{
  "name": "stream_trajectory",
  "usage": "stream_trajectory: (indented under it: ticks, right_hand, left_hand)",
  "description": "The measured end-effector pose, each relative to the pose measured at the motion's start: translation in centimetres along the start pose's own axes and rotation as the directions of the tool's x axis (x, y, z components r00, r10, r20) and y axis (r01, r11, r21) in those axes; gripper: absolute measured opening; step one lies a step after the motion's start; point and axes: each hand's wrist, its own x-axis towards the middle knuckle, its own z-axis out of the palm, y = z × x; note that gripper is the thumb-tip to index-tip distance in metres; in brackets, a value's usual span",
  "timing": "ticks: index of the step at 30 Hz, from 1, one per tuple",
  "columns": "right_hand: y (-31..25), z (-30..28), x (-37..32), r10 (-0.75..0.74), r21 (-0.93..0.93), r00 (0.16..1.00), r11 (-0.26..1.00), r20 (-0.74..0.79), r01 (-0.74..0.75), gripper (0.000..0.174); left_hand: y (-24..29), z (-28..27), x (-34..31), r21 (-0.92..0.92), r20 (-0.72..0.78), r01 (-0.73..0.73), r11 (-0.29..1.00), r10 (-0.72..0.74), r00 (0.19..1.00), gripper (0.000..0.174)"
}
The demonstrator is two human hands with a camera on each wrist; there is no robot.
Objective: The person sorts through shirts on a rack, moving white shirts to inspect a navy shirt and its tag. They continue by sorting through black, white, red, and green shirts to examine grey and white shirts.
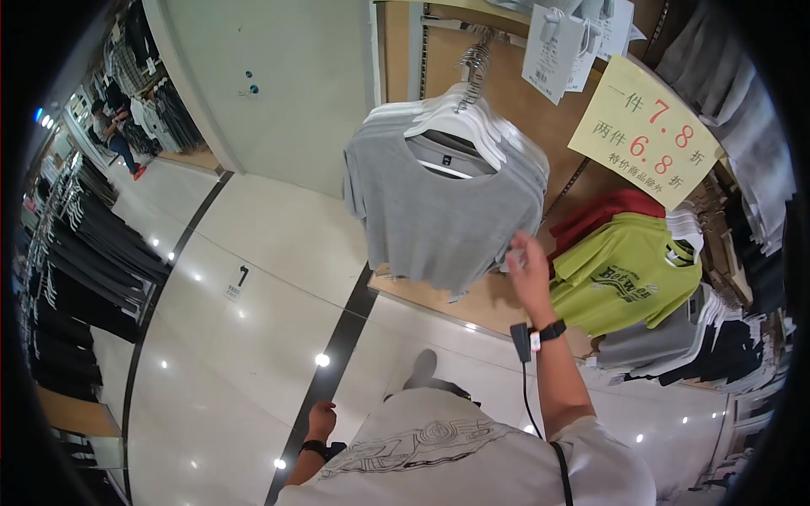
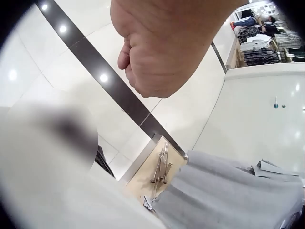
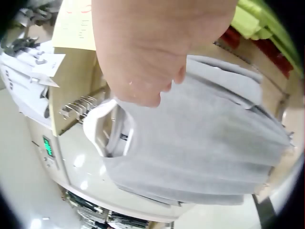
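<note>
A grey T-shirt (image 1: pixel 460 215) hangs at the front of a rail on a white hanger (image 1: pixel 460 126), with more hangers packed behind it. My right hand (image 1: pixel 530 274) is raised beside the shirt's right side in the head view, its fingers bent loosely near the cloth. In the right wrist view the hand (image 3: pixel 143 57) overlaps the shirt (image 3: pixel 190 138), and no cloth shows gripped in it. Low beside my body hangs my left hand (image 1: pixel 321 419), fingers loosely curled and holding nothing; the left wrist view shows that hand (image 2: pixel 162 52) over the floor.
A lime-green T-shirt (image 1: pixel 629 270) hangs to the right, in front of a red one (image 1: pixel 603 219). Above it is a yellow price sign (image 1: pixel 645 131), beside white tags (image 1: pixel 557 59). A wooden base (image 1: pixel 430 304) lies under the grey shirts. Dark trousers (image 1: pixel 93 253) hang across the aisle; a person (image 1: pixel 114 135) is far left.
</note>
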Motion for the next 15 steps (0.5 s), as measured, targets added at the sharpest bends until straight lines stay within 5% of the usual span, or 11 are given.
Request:
stream_trajectory:
  ticks: [5, 8, 12, 15]
  right_hand:
    - [-2.0, -0.3, 9.9, -0.225, -0.164, 0.954, 0.967, -0.200, 0.194, 0.063]
    - [-1.1, 0.6, 14.4, -0.285, -0.213, 0.941, 0.946, -0.184, 0.245, 0.076]
    - [-0.7, 2.5, 18.7, -0.335, -0.177, 0.934, 0.934, -0.128, 0.310, 0.086]
    - [-0.7, 3.2, 19.8, -0.295, -0.263, 0.955, 0.920, 0.020, 0.290, 0.088]
  left_hand:
    - [3.9, -3.0, 3.4, 0.130, 0.036, 0.024, 0.991, -0.029, 0.999, 0.018]
    - [8.8, -5.4, 7.8, 0.062, -0.008, -0.027, 0.998, 0.027, 1.000, 0.016]
    - [17.0, -7.3, 15.0, 0.099, -0.161, -0.347, 0.932, 0.359, 0.919, 0.021]
    - [28.0, -10.1, 17.7, -0.010, -0.209, -0.455, 0.891, 0.443, 0.872, 0.028]
